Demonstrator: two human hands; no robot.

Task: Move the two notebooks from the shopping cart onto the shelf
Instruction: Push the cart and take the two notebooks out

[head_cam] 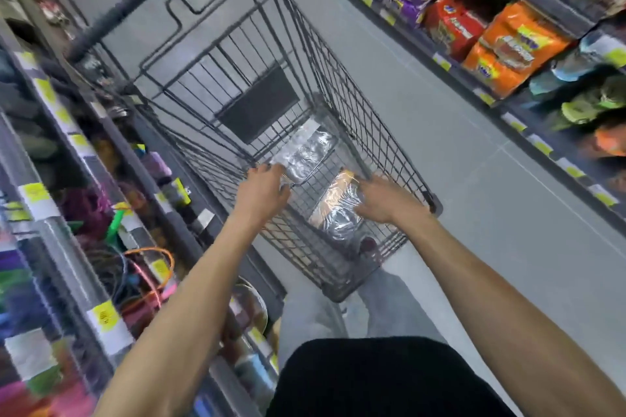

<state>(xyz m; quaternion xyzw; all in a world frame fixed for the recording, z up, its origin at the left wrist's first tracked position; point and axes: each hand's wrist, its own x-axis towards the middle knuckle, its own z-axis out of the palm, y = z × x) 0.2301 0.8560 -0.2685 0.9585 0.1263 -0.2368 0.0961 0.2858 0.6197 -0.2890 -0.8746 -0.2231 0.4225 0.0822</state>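
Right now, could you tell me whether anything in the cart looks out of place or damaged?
Nothing stands out. Two plastic-wrapped notebooks, one silvery and one orange-edged, lie flat in the shopping cart, with the left hand and right hand reaching them.

Blurred aisle from above. Wire shopping cart [271, 132] between a left shelf [57, 159] and a right shelf [501, 54] of bright packets. Two plastic-wrapped notebooks in the basket: far notebook [310, 154], near notebook [338, 210]. Left hand [264, 186] spread at the far one, right hand [381, 201] spread on the near one.
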